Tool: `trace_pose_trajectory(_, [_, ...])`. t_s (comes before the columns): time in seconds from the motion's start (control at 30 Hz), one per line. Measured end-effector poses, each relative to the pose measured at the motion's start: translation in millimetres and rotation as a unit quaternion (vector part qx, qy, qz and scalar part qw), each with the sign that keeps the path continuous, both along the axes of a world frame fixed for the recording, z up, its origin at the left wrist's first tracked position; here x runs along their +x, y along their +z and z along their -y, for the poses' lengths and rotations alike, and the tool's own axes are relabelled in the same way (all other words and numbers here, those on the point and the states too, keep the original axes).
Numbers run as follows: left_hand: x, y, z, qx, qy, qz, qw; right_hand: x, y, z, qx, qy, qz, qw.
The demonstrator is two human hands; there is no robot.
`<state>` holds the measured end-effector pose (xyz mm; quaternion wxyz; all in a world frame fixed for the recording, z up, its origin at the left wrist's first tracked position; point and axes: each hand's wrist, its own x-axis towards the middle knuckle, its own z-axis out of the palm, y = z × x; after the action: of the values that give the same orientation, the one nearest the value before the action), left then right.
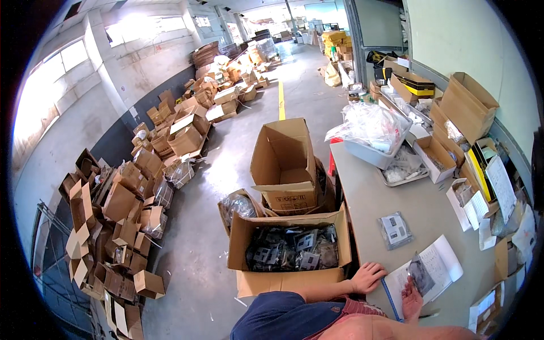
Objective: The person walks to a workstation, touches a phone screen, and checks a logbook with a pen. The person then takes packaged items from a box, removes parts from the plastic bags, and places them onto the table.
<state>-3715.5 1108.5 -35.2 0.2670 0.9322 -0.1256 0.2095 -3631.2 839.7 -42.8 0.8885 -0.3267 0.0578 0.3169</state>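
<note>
At the near edge of the table [371,209], my left hand [369,277] lies with loosely bent, slightly parted fingers and nothing visible in it. Its fingertips are beside the blue-edged end of an open notebook [441,262] with handwriting on its pages. My right hand [412,301] is closed on the near end of a clear plastic bag [420,273] over the notebook; the bag's contents are hard to make out. Another clear bag [395,230] with a printed label lies flat just beyond the notebook. Near my right wrist is a thin dark pen-like object [429,315].
Left of the table stands an open carton [292,280] full of bagged dark items, with a taller open carton [283,192] behind. A grey tub [374,152] of plastic bags sits at the table's far end. Boxes [435,158] line the right wall; cartons [122,204] pile at left.
</note>
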Motion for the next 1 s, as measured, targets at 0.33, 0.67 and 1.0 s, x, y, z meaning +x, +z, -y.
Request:
trace_pose_trajectory(0.33, [1.6,1.1,-1.7,-0.001,0.0,0.01,1.0,-0.2,13.0,-4.2,0.087,0.046,0.067,0.993])
trace_pose_trajectory(0.67, [-0.6,3.9,1.3,-0.016,0.002,0.01,1.0,-2.9,17.2,-0.9,0.095,0.054,0.071,0.991])
trace_pose_trajectory(1.0, [3.9,1.3,2.1,0.006,0.016,0.019,1.0,8.9,0.2,-0.6,0.035,-0.019,-0.062,0.997])
